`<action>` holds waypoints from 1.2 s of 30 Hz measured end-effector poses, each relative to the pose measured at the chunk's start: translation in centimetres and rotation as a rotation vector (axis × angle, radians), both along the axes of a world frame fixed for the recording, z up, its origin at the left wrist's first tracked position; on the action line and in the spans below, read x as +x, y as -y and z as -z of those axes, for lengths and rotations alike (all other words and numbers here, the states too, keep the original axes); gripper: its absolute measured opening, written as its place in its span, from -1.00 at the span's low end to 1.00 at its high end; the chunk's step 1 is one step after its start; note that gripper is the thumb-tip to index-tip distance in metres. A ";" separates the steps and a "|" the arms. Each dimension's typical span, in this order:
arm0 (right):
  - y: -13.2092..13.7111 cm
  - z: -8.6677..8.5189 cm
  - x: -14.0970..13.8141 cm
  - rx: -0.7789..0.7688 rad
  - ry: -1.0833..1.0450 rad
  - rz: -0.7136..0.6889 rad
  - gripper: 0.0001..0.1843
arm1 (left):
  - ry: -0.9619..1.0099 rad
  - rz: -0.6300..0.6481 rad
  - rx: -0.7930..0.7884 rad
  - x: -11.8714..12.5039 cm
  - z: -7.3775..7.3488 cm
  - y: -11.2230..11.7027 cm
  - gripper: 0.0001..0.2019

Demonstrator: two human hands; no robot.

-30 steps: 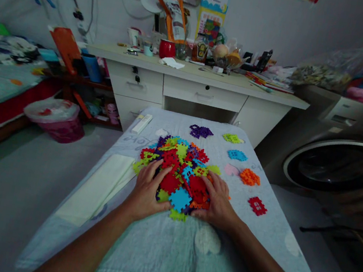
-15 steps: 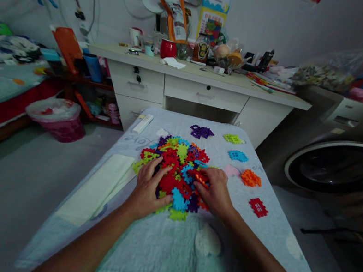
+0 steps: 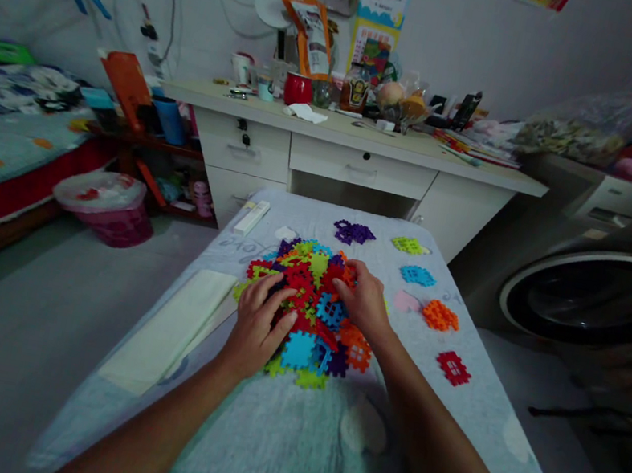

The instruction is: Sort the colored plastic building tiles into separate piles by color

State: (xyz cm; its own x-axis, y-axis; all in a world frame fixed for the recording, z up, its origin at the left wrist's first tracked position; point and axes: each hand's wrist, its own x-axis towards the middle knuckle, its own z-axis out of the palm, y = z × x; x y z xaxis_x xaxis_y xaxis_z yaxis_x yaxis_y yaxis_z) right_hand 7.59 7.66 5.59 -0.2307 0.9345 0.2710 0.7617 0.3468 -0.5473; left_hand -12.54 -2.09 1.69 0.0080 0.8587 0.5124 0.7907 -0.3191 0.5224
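Note:
A heap of interlocking plastic building pieces [image 3: 299, 352] in red, blue, green, purple and orange lies mid-table. My left hand [image 3: 259, 320] rests on the heap's left side, fingers spread, holding nothing that I can see. At the heap's upper right, my right hand [image 3: 369, 303] has thumb and forefinger around an orange toothed piece [image 3: 350, 275], partly hidden by the fingers. Apart from the heap lie sorted groups: purple pieces [image 3: 354, 233], green pieces [image 3: 409, 245], blue pieces [image 3: 418, 275], orange pieces [image 3: 441, 316] and a red window-like piece [image 3: 453, 368].
A pale cloth [image 3: 280, 442] covers the table. Left of the heap lie a folded cream sheet [image 3: 170, 333] and a narrow white box [image 3: 252, 217]. Behind stands a cluttered white desk [image 3: 359, 164]. A washing machine [image 3: 591, 236] is at right, a pink bin [image 3: 106, 212] at left.
My right hand has moved up and away across the heap's right side, and pieces there have shifted, uncovering blue and orange window pieces. My left hand stays nearly in place.

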 end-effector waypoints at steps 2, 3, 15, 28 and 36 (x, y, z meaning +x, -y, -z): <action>-0.5 0.3 -0.1 0.059 0.057 0.040 -0.51 | 0.041 0.001 0.006 -0.2 -0.2 0.2 -0.67; -0.6 0.4 0.0 0.089 0.072 0.053 -0.51 | 0.055 0.015 0.008 -0.3 -0.4 0.4 -0.66; -0.1 0.3 2.9 0.029 0.085 -0.117 -0.71 | -0.379 0.348 -0.031 0.1 -0.8 2.3 -0.24; -0.4 0.1 1.4 0.001 0.144 -0.095 -0.58 | -0.156 0.243 0.043 0.1 0.0 1.9 -0.57; -0.5 0.0 0.0 0.077 0.286 -0.124 -0.73 | -0.126 0.225 0.051 0.1 -0.6 1.6 -0.67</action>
State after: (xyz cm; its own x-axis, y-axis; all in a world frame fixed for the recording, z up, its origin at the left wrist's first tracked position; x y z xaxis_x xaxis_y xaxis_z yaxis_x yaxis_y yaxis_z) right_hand 7.57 8.19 5.63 -0.4186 0.8738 0.2476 0.8304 0.4787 -0.2852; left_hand -12.41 -3.65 2.25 0.2624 0.8014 0.5375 0.7547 -0.5175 0.4032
